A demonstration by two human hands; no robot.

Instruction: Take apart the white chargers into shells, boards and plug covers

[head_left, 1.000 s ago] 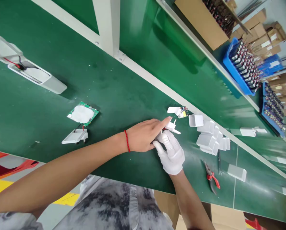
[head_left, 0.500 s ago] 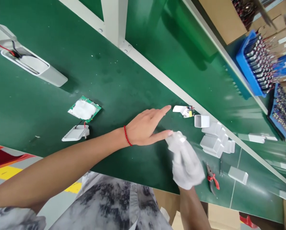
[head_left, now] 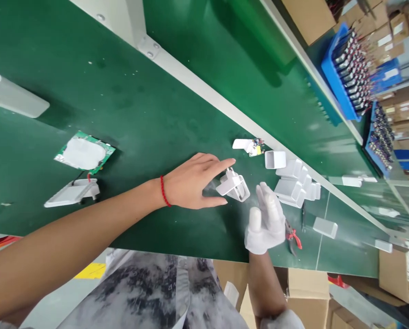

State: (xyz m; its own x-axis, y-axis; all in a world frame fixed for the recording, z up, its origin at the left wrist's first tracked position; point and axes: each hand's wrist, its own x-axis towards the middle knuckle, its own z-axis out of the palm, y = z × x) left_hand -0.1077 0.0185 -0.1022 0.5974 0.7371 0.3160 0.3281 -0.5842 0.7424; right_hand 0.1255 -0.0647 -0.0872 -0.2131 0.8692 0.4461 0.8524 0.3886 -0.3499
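Note:
My bare left hand (head_left: 194,183), with a red cord at the wrist, lies over the green table, fingers stretched out and apart. Its fingertips reach a small white charger housing with plug pins (head_left: 232,186) that rests on the table. My right hand (head_left: 266,220) wears a white glove and hovers just right of that housing, fingers extended and holding nothing. A cluster of empty white shells (head_left: 295,185) lies beyond the gloved hand. Another white piece with a small circuit board (head_left: 247,145) lies farther back.
Red-handled cutters (head_left: 293,238) lie right of the gloved hand. A green circuit board with a white pad (head_left: 84,153) and a white lid (head_left: 71,193) sit at the left. Blue trays of parts (head_left: 345,64) stand beyond the white rail (head_left: 204,93). Cardboard boxes sit below the table edge.
The white housing has left my hands and now lies on the table. My gloved right hand opened and drew back to the right. The view shifted, sliding the table's contents left.

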